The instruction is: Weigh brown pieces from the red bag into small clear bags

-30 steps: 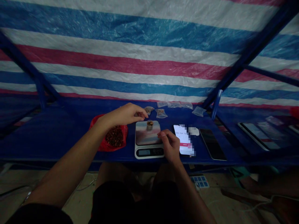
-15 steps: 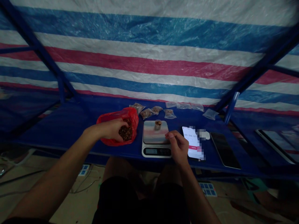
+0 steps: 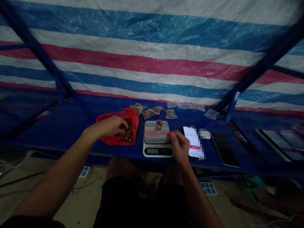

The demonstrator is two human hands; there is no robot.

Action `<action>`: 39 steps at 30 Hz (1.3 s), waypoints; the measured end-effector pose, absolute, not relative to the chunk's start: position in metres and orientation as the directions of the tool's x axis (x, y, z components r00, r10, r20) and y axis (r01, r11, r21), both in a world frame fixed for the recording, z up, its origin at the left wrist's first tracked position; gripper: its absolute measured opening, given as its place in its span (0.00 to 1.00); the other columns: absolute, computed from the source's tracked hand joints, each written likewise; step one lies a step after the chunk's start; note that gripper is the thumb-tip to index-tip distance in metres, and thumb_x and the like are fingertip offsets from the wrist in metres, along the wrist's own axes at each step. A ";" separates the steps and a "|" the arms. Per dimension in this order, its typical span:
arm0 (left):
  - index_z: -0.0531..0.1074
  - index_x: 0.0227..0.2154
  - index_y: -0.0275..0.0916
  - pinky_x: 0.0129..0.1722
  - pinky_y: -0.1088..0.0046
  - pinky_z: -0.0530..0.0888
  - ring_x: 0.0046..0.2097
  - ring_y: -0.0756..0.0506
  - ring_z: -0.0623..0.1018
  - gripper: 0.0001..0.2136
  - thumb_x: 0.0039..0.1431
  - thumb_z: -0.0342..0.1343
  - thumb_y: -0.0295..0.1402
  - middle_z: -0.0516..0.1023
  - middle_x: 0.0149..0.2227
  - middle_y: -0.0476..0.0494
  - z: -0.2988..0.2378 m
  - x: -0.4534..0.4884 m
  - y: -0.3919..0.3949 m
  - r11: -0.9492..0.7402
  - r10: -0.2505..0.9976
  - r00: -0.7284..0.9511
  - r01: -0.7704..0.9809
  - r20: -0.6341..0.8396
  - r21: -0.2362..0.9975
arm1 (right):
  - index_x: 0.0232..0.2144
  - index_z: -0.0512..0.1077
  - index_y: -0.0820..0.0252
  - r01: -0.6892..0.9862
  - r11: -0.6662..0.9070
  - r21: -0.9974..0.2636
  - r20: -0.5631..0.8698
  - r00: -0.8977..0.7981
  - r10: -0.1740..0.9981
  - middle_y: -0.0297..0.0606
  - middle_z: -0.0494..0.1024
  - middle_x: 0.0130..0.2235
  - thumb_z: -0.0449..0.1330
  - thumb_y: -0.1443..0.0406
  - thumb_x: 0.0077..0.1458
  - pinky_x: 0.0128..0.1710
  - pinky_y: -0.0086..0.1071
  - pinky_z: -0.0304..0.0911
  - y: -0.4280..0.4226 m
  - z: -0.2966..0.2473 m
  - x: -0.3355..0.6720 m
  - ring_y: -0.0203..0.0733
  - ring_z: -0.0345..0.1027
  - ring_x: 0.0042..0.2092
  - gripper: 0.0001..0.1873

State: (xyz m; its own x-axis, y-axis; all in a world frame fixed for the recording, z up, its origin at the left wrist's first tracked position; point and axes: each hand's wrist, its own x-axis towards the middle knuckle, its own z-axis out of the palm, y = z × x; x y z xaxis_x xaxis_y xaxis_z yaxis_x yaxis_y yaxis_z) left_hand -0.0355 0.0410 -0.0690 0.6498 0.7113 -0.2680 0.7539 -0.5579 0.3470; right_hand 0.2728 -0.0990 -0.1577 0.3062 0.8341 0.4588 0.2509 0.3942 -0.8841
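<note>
Power strip [image 3: 84, 171] on the floor, below and left of the left grip [image 3: 112, 125]; blue tabletop [image 3: 54, 126] runs out left of that grip too; left grip reaches into the red bag [image 3: 135, 122], fingers curled down at the brown pieces [image 3: 128, 136], cannot tell whether tips are apart, together or clamped on any; bag lies around that grip, mouth open, pieces heaped just right of the fingers; filled packets [image 3: 147, 113] in a small group beyond and right of the left grip; white scale [image 3: 155, 139] between the two grips, display too dim to read surely; small clear cup [image 3: 159, 126] upright on its plate, brown bits inside, left of and beyond the right grip [image 3: 180, 145]; right grip at scale's right edge, fingers bent, cannot tell if tips meet or pinch anything; flat clear packets [image 3: 185, 105] well beyond right grip; lit phone [image 3: 191, 137] just right of right grip, partly pixelated; white item [image 3: 207, 135] right of that, also pixelated; dark phone [image 3: 224, 148] farther right of the grip; another device [image 3: 273, 144] well right of it.
</note>
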 end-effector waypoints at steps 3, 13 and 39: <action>0.85 0.45 0.38 0.44 0.71 0.74 0.42 0.44 0.84 0.14 0.58 0.58 0.27 0.87 0.46 0.39 -0.065 -0.034 0.043 -0.565 0.714 0.655 0.748 -0.248 0.349 | 0.29 0.76 0.56 0.246 0.393 -0.886 0.456 0.307 0.835 0.36 0.79 0.32 0.60 0.55 0.69 0.38 0.36 0.65 -0.099 -0.158 0.273 0.42 0.72 0.36 0.18; 0.86 0.44 0.39 0.43 0.71 0.75 0.41 0.43 0.85 0.17 0.57 0.56 0.26 0.88 0.46 0.38 -0.061 -0.029 0.045 -0.579 0.691 0.678 0.727 -0.251 0.368 | 0.28 0.76 0.56 0.250 0.393 -0.885 0.458 0.309 0.834 0.36 0.79 0.31 0.59 0.54 0.69 0.36 0.36 0.64 -0.100 -0.154 0.272 0.42 0.72 0.34 0.19; 0.85 0.50 0.45 0.51 0.69 0.75 0.51 0.44 0.84 0.14 0.64 0.61 0.32 0.86 0.51 0.45 -0.017 0.063 0.040 -0.746 0.548 0.829 0.425 0.109 0.513 | 0.27 0.75 0.56 0.245 0.384 -0.890 0.453 0.395 0.799 0.36 0.78 0.29 0.58 0.52 0.68 0.35 0.35 0.64 -0.102 -0.152 0.271 0.42 0.71 0.33 0.20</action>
State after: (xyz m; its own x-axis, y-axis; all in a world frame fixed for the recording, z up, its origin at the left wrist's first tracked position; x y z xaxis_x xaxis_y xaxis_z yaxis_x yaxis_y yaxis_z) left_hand 0.0628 0.0402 -0.0174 0.8294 0.5478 0.1094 0.4250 -0.7460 0.5127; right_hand 0.2710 -0.1021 -0.1523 0.3949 0.7992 0.4532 0.2451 0.3837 -0.8903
